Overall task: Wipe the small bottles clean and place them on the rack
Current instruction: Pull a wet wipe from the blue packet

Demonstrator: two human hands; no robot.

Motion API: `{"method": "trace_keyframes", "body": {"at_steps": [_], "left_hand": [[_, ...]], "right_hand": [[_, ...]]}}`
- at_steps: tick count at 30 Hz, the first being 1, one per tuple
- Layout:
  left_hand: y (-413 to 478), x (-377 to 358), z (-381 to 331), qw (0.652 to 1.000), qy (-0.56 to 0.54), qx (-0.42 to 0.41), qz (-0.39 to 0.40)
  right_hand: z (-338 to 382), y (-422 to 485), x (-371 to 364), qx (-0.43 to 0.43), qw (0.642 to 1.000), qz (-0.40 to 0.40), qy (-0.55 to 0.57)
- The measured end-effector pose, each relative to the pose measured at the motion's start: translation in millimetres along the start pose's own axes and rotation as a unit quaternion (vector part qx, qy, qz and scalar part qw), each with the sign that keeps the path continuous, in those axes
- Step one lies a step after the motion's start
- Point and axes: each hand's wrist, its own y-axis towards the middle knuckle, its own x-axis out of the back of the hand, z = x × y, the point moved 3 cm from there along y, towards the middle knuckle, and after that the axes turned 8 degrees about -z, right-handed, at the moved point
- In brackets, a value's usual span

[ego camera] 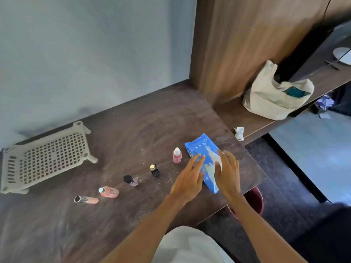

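Note:
Several small bottles stand or lie in a row on the dark wooden table: a pink bottle with a white cap, a black bottle with a gold cap, a dark-capped bottle, a pink bottle lying down and a peach tube. The beige perforated rack sits at the far left. A blue pack of wipes lies at the right. My left hand rests flat on the pack, fingers spread. My right hand is over the pack's white flap, fingers apart.
A crumpled white tissue lies on the lower side shelf. A cream cloth bag sits further back on that shelf. A reddish bin stands on the floor under the table's right corner. The wall runs behind the table.

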Motion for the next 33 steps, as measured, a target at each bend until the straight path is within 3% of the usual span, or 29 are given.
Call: {"method": "trace_keyframes", "body": {"at_steps": [5, 16, 19, 22, 27, 33], "left_hand": [[-1.4, -23.5, 11.4, 0.995, -0.007, 0.039, 0.093], [-1.6, -33.1, 34.5, 0.986, 0.06, 0.036, 0.151], [-2.5, -35.3, 31.3, 0.991, 0.041, 0.047, 0.121], [-1.7, -35.8, 23.5, 0.998, 0.066, -0.01, 0.011], [2.3, -45.3, 20.7, 0.975, 0.189, -0.027, 0.115], [8.6, -49.2, 30.3, 0.978, 0.141, 0.011, 0.154]], "right_hand": [[-9.5, 9.9, -12.6, -0.054, 0.997, 0.042, 0.016], [-19.0, 1.0, 14.7, -0.119, 0.99, -0.029, 0.077], [-18.7, -4.6, 18.1, -0.134, 0.985, 0.003, 0.112], [-11.4, -6.8, 14.5, -0.162, 0.975, 0.027, 0.153], [-1.1, 2.8, 10.4, -0.1, 0.987, 0.043, 0.121], [11.4, 15.3, 42.5, -0.069, 0.994, -0.012, 0.082]]}}
